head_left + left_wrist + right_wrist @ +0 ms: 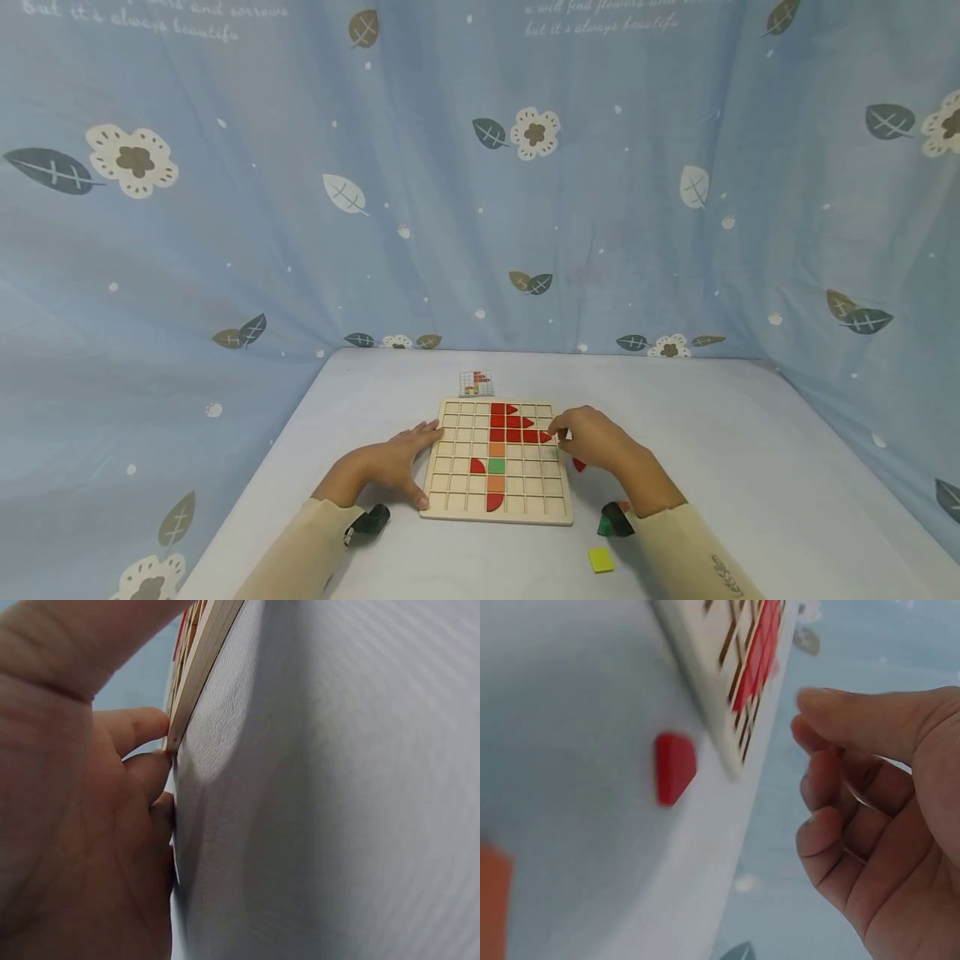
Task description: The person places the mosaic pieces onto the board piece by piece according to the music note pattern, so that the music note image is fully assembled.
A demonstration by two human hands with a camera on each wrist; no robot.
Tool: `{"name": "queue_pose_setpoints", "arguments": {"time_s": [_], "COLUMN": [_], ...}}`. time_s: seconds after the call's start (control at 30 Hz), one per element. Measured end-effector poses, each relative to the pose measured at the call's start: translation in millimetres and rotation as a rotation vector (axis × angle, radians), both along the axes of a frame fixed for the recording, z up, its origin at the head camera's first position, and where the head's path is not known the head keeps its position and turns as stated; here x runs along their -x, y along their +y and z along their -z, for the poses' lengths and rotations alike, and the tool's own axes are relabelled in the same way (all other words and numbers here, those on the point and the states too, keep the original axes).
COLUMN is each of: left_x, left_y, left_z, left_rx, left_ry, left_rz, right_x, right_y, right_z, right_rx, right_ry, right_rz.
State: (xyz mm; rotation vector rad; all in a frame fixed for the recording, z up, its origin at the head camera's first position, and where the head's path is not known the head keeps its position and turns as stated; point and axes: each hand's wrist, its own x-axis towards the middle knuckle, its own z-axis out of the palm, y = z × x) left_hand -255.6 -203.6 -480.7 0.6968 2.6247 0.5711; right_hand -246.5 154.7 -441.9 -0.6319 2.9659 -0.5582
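Note:
A wooden grid board [457, 482] lies on the table with flat coloured pieces in its cells. My left hand [390, 462] rests along its left edge, thumb at the near corner and fingers farther up. Over the right edge is my right hand [596, 437], its fingertips beside a pointed red piece [545, 437]. In the right wrist view that hand's fingers are loosely bent with nothing visible between them. Red squares [497, 422] fill part of the upper rows. Below them stand an orange square [497, 450], a green square [497, 466] and red quarter circles [477, 466].
A small pattern card [477, 383] sits behind the board. Right of the board lies a loose red piece [675, 769]. Nearer are a green piece [604, 526], partly hidden by the right wrist camera, a yellow square [601, 560] and an orange piece [493, 900]. Blue curtains surround the table.

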Motion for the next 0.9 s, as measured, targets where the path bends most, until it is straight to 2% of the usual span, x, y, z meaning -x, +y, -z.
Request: {"name": "queue_pose_setpoints", "arguments": {"time_s": [0.23, 0.47, 0.7, 0.9], "left_x": [1.3, 3.0, 3.3, 2.8], "left_y": [-0.4, -1.3, -1.3, -1.4], "left_z": [1.3, 3.6, 4.2, 4.4], "left_rx": [0.01, 0.001, 0.005, 0.009], "left_ry": [0.009, 0.002, 0.002, 0.014], "left_rz": [0.006, 0.009, 0.007, 0.007], "right_x": [-0.9, -2.7, -3.2, -3.7], "right_y": [20.3, 30.5, 33.4, 34.2], "right_z": [11.3, 20.8, 25.0, 24.5], "right_rx": [0.018, 0.001, -0.015, -0.038], "right_ry": [-0.118, -0.103, -0.165, -0.162], "right_rz": [0.081, 0.051, 0.113, 0.13]}}
